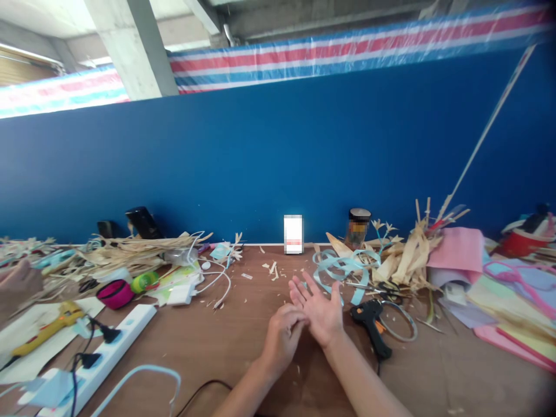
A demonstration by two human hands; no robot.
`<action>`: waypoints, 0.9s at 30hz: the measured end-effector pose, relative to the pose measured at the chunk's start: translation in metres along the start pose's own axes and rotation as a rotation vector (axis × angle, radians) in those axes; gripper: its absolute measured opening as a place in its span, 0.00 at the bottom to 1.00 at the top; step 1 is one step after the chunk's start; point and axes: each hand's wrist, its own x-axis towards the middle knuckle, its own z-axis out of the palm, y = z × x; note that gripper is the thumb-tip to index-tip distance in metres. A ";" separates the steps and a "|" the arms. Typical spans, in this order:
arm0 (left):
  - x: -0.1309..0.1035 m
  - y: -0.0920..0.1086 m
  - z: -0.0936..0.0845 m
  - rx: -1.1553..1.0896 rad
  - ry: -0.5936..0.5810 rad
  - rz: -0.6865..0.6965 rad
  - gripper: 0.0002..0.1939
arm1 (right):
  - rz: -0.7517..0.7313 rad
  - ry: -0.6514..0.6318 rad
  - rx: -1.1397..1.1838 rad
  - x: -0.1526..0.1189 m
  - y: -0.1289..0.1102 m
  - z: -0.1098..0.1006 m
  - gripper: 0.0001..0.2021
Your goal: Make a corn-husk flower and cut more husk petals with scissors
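Note:
Palm up and fingers spread, my right hand [320, 311] is open above the brown table [243, 353]. My left hand [283, 335] has its fingers pinched together at the edge of the right palm; whatever lies between them, if anything, is too small to make out. Just right of my hands is a black glue gun [372, 327]. Beyond them, a loose light blue ribbon [343, 267] curls on the table. Small husk scraps [273, 270] are scattered ahead of the hands.
Dried husks [406, 260] and pink paper [456, 255] are piled right. A white power strip [124, 341], a yellow glue gun [47, 333] and more husk strips [130, 258] lie left. Another person's hand [19, 284] shows there. A blue partition [278, 156] closes the back.

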 end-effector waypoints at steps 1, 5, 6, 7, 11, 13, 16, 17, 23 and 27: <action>0.001 -0.002 -0.003 -0.029 0.038 -0.068 0.11 | -0.005 -0.006 0.003 0.000 0.000 0.000 0.34; 0.002 0.000 -0.012 -0.152 0.141 -0.279 0.14 | -0.045 0.009 0.048 0.001 -0.001 0.000 0.33; 0.001 0.004 -0.012 -0.150 0.122 -0.251 0.14 | -0.050 0.025 0.059 0.002 -0.002 -0.001 0.32; -0.001 0.008 -0.010 -0.119 0.077 -0.189 0.13 | -0.048 0.044 0.065 0.003 -0.003 -0.002 0.33; -0.013 0.022 0.007 -0.017 -0.163 0.055 0.07 | -0.014 0.095 0.042 0.006 -0.003 -0.005 0.34; -0.017 0.022 0.015 0.046 -0.154 0.133 0.08 | -0.013 0.098 0.016 0.006 -0.003 -0.006 0.34; -0.016 0.014 0.016 0.140 -0.122 0.194 0.10 | -0.023 0.085 -0.016 0.004 -0.001 -0.003 0.33; -0.014 0.010 0.013 0.152 -0.087 0.175 0.10 | -0.022 0.073 -0.030 0.003 0.000 -0.002 0.33; 0.021 0.001 -0.025 0.115 0.327 -0.122 0.11 | -0.012 0.016 -0.184 -0.005 0.008 0.015 0.34; 0.038 0.006 -0.034 0.225 0.151 -0.096 0.11 | 0.007 -0.051 -0.260 -0.009 0.017 0.021 0.33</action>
